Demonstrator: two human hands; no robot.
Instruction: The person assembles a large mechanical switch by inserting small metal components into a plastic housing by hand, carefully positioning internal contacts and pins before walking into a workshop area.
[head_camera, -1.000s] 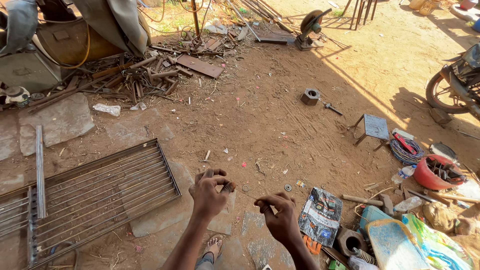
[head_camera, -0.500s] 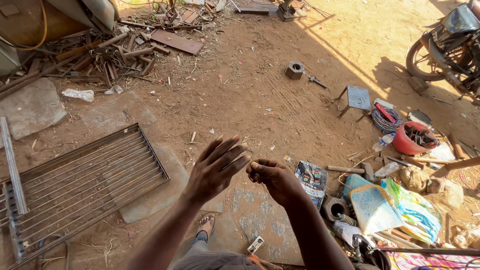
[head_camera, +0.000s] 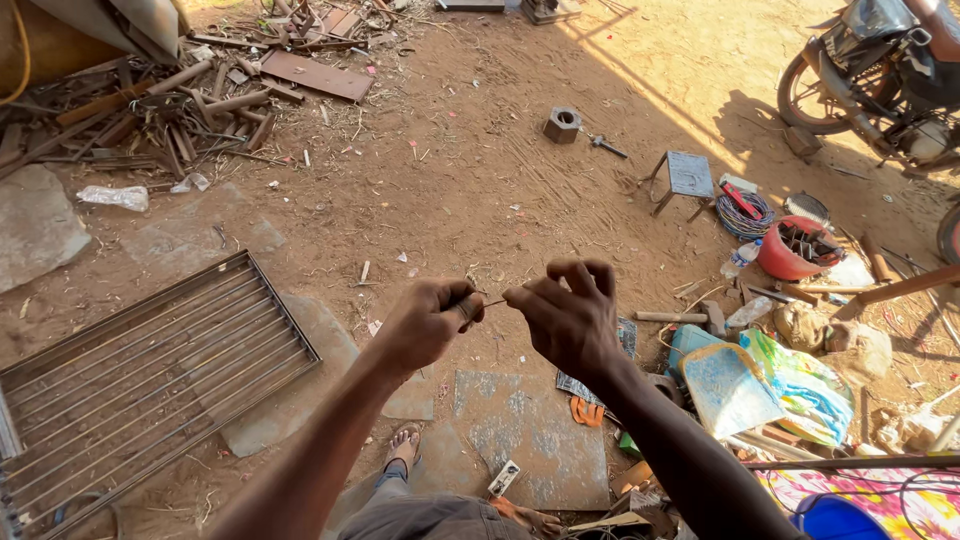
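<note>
My left hand (head_camera: 428, 322) and my right hand (head_camera: 566, 318) are raised in front of me over the dirt ground, close together. Between their fingertips they pinch a short thin stick-like piece (head_camera: 493, 302); what it is made of is too small to tell. The left hand is curled into a fist around its end, the right hand grips the other end with thumb and forefinger. Below them lie a flat grey slab (head_camera: 525, 430) and my sandalled foot (head_camera: 402, 446).
A metal bar grille (head_camera: 140, 370) lies to the left. Scrap metal and wood (head_camera: 180, 105) is heaped at the back left. At the right are a small stool (head_camera: 688, 177), a red bowl (head_camera: 795, 250), coloured bags (head_camera: 790, 385), a hammer (head_camera: 685, 318) and a motorbike (head_camera: 880, 75).
The view has tilted down and moved closer. My hands have come together from apart, the left one closing from spread fingers into a fist, and now both pinch the thin piece.
</note>
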